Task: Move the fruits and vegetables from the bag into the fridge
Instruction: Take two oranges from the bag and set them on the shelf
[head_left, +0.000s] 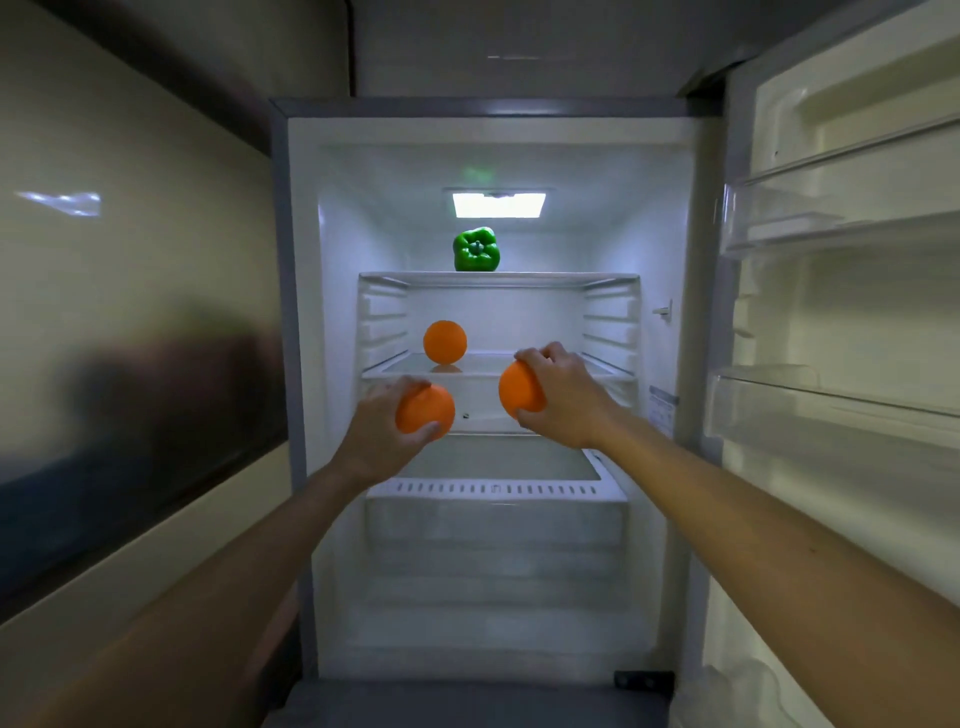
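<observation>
The fridge (301, 364) stands open in front of me, lit inside. A green bell pepper (476, 250) sits on the top glass shelf (571, 278). One orange (444, 341) rests on the middle shelf (519, 366), left of centre. My left hand (382, 426) grips a second orange (423, 410) just in front of and below that shelf's left edge. My right hand (563, 395) holds a third orange (519, 389) at the shelf's front edge, right of centre. The bag is out of view.
The fridge door (841, 338) hangs open on the right with clear door bins. A vented cover (493, 488) lies over the frosted crisper drawer (493, 525) below. A glossy wall panel (130, 312) runs along the left.
</observation>
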